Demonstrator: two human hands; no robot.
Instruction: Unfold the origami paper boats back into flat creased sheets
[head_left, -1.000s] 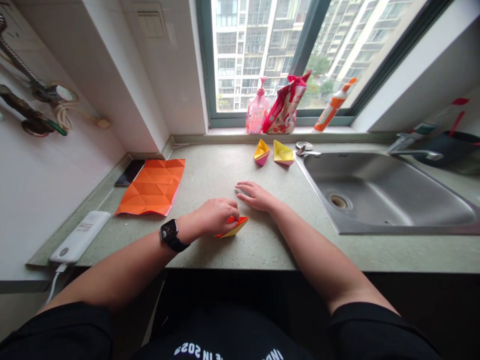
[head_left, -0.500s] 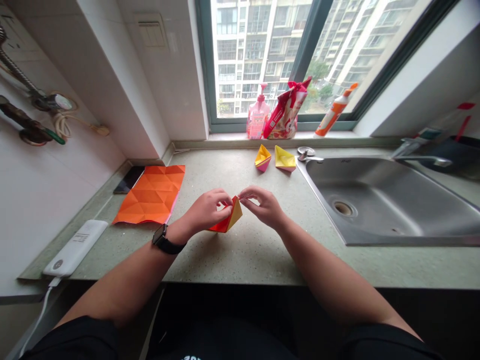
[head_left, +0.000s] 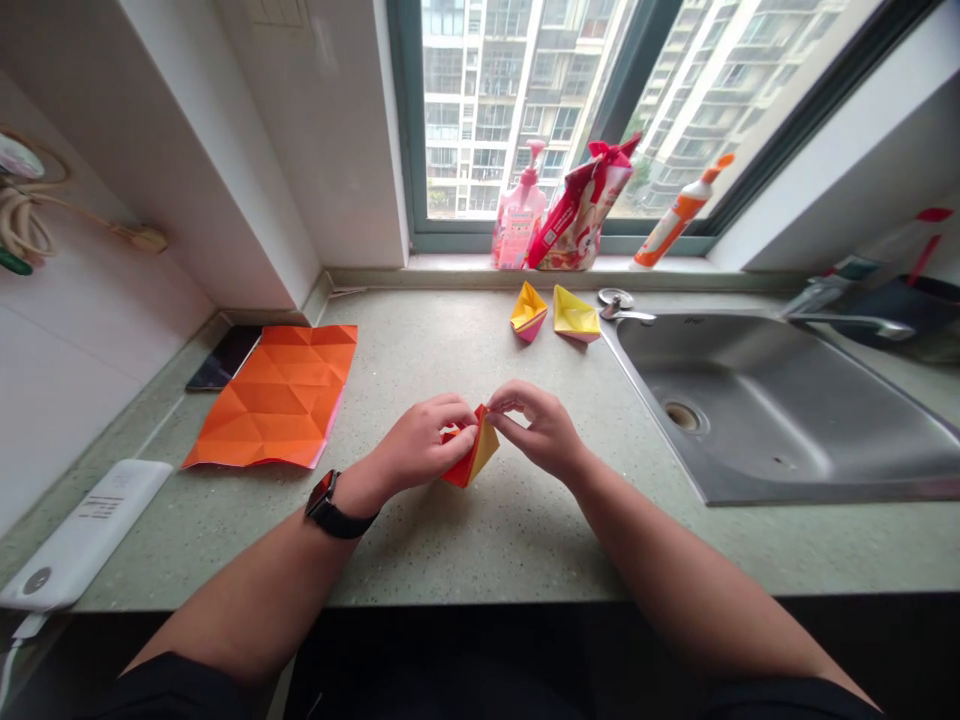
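A folded paper boat, red-orange and yellow, is held just over the counter in front of me. My left hand is closed on its left side, thumb across the near face. With thumb and fingertips, my right hand pinches the upper corner on the right. Farther back stand two more paper boats: a yellow-orange and pink one, and a paler yellow one. Creased orange paper sheets, pink showing at the edge, lie left of my left hand.
Under the sheets' far corner is a dark phone. A white power bank with a cable lies at the left edge. The steel sink is at right. A pump bottle, red bag and orange-white bottle line the windowsill.
My right hand has come from lying open on the counter to pinching the boat's corner. The boat has been lifted and tilted in my left hand. The camera view has shifted slightly.
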